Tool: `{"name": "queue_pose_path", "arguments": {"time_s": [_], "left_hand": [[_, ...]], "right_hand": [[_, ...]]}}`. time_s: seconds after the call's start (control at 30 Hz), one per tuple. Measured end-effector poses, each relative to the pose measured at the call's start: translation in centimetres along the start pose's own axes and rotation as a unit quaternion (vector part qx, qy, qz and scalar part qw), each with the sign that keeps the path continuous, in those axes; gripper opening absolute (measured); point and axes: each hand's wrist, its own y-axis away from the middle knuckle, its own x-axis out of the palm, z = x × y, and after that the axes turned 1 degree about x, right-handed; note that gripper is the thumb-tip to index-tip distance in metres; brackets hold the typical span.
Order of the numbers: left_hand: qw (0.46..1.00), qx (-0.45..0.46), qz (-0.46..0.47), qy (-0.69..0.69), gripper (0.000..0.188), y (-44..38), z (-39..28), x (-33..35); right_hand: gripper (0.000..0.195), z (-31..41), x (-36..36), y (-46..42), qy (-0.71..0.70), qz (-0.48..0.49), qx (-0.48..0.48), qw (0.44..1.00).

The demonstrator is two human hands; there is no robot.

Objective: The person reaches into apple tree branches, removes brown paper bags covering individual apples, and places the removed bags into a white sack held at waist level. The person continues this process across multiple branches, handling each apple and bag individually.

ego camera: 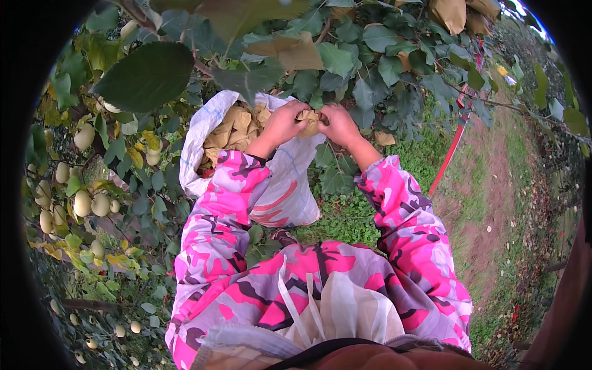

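My left hand (283, 121) and my right hand (341, 126) meet under the foliage, their fingers on a crumpled brown paper fruit bag (309, 126). Whether a fruit is inside this bag cannot be told. Just left of and below it stands a white woven sack (289, 185) with red and blue markings, its mouth gaping. Crumpled brown paper bags (233, 129) fill the sack's top. My left forearm reaches across the sack's right side. Apple-tree leaves (340, 60) hang close above both hands and hide part of the fingertips.
Pale apples (82, 203) hang in clusters on the left. More brown paper bags (447, 15) hang at the upper right. A large leaf (145, 76) looms close to the camera. A long red bar (448, 155) slants beside a dirt-and-grass path (492, 199).
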Motion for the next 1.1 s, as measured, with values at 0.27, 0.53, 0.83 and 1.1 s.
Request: {"name": "queue_pose_path", "arguments": {"time_s": [0.27, 0.53, 0.83, 1.1], "left_hand": [[0.997, -0.011, -0.052, 0.062, 0.029, 0.4, -0.3, 0.0], [0.985, -0.082, -0.121, 0.087, 0.027, -0.4, 2.6, 0.8], [0.975, -0.077, -0.152, -0.141, 0.025, 0.1, 8.7, 0.5], [0.966, -0.245, -0.060, 0.056, 0.022, 2.5, 11.5, 5.3]], "right_hand": [[0.027, 1.0, 0.1, -0.6, 0.017, -0.036, -0.025, 0.999], [0.014, 1.1, -0.3, -1.4, 0.005, -0.006, -0.133, 0.991], [0.007, 2.0, 0.2, 2.4, 0.147, -0.041, -0.208, 0.966], [0.005, 3.7, 0.7, 4.4, 0.215, -0.037, -0.213, 0.952]]}}
